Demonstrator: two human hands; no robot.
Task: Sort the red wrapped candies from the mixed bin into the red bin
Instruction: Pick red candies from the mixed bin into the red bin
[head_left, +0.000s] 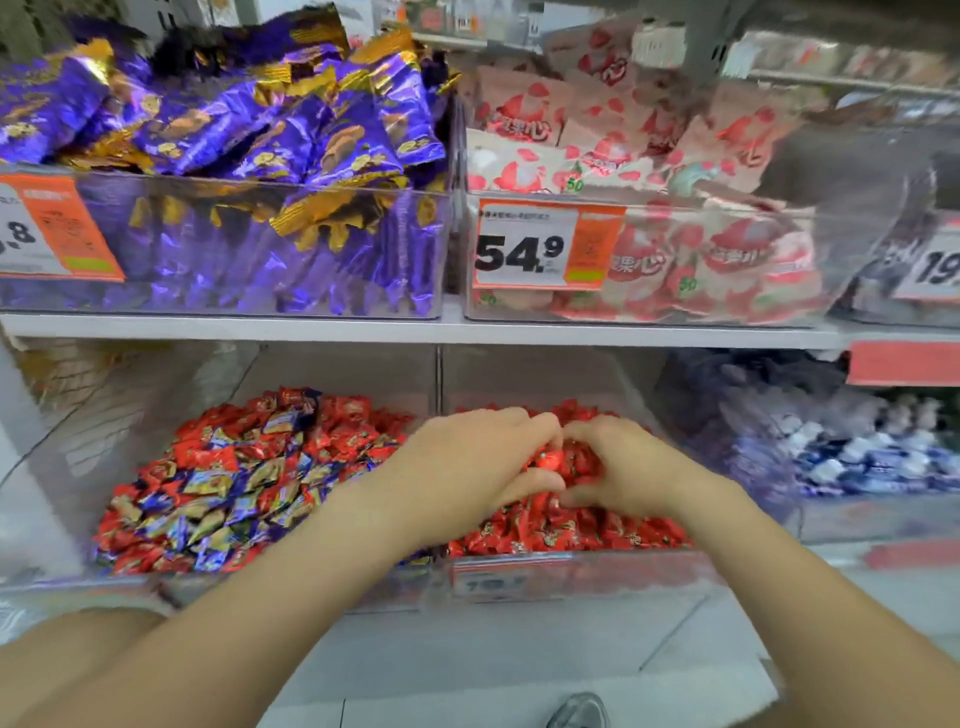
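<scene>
The mixed bin (171, 584) on the lower shelf holds a heap of red, blue and gold wrapped candies (244, 478). To its right stands the red bin (571, 571), filled with red wrapped candies (571, 530). Both hands hover over the red bin. My left hand (467, 467) and my right hand (623, 467) meet fingertip to fingertip, cupped round a small bunch of red candies (558, 460). Fingers of both hands curl round that bunch.
On the upper shelf stand a clear bin of purple and gold packets (234, 145) and one of pink strawberry packets (649, 156) with a 54.9 price tag (524, 249). A bin of blue and white candies (857, 462) sits to the right. A shoe (579, 712) shows on the floor below.
</scene>
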